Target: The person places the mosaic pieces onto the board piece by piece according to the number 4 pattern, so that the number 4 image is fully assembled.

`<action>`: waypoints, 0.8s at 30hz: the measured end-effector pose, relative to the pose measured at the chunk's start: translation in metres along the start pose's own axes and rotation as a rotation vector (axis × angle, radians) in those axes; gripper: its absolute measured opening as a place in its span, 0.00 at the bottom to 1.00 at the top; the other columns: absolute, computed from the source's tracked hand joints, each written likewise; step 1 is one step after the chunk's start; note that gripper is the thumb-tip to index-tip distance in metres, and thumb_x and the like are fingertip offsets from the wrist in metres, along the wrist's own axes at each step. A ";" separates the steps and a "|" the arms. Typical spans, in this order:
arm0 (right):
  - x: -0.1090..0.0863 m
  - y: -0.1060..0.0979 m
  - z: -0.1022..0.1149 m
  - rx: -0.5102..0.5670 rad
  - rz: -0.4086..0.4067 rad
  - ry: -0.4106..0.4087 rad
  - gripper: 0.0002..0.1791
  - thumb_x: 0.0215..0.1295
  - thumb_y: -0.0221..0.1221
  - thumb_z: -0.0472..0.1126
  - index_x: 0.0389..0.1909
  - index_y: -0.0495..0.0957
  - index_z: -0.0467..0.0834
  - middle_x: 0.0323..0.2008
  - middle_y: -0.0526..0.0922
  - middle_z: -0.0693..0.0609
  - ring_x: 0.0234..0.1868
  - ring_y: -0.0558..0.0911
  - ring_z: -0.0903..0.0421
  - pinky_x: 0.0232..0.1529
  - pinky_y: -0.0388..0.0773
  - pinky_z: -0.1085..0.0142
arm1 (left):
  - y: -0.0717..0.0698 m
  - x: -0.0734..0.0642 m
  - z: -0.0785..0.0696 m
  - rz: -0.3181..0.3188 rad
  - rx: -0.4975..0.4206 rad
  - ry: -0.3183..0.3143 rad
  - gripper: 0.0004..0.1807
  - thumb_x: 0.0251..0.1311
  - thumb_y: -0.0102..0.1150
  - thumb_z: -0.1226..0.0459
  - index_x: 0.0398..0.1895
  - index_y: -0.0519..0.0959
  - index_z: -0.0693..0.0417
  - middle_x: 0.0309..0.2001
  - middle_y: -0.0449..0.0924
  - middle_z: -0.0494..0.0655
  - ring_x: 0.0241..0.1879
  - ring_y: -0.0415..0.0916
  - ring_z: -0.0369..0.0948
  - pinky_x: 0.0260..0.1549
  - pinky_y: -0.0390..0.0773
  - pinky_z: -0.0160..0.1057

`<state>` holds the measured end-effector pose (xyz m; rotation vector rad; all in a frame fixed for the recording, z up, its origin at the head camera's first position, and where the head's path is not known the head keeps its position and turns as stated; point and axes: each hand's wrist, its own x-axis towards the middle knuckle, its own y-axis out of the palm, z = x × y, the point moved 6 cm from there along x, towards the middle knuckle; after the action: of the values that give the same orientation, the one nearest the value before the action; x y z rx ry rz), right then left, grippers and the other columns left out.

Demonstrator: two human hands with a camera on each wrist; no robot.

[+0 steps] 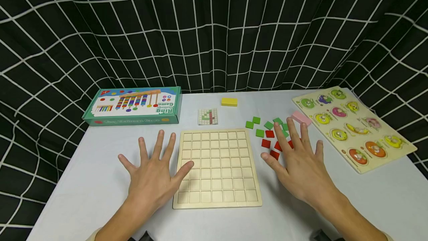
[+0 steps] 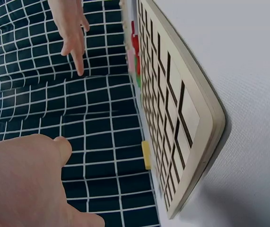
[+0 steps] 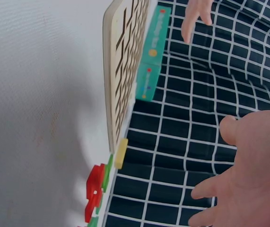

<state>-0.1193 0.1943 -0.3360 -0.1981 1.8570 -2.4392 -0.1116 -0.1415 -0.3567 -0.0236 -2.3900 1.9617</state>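
Note:
My left hand (image 1: 152, 177) is spread wide with straight fingers, holding nothing. It hovers by the left side of a wooden grid board (image 1: 217, 205), its thumb overlapping the board's edge in the head view. On the other side, my right hand (image 1: 302, 170) is spread too, also holding nothing. Its fingers hang over loose red tiles (image 1: 265, 143) and green tiles (image 1: 259, 133), hiding some of them. Both wrist views show the hands raised off the table. Behind the board lies a small card (image 1: 207, 116) printed with a coloured grid pattern.
A yellow block (image 1: 229, 102) lies at the back, and a pink block (image 1: 301, 118) sits right of the tiles. At back left is a green game box (image 1: 133, 106). A fruit puzzle board (image 1: 354, 129) lies at right. Black gridded cloth (image 1: 214, 29) hangs behind the white table (image 1: 100, 151).

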 end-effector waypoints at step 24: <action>0.042 -0.016 -0.052 0.200 -0.134 -0.034 0.35 0.67 0.70 0.48 0.70 0.74 0.36 0.69 0.71 0.31 0.60 0.77 0.30 0.53 0.79 0.34 | 0.012 -0.001 0.012 0.169 -0.088 0.110 0.65 0.52 0.56 0.21 0.86 0.47 0.43 0.86 0.44 0.44 0.82 0.41 0.67 0.61 0.40 0.88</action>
<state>-0.1676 0.2425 -0.3314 -0.3604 1.6214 -2.6708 -0.1118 -0.1507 -0.3712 -0.3387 -2.4742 1.8632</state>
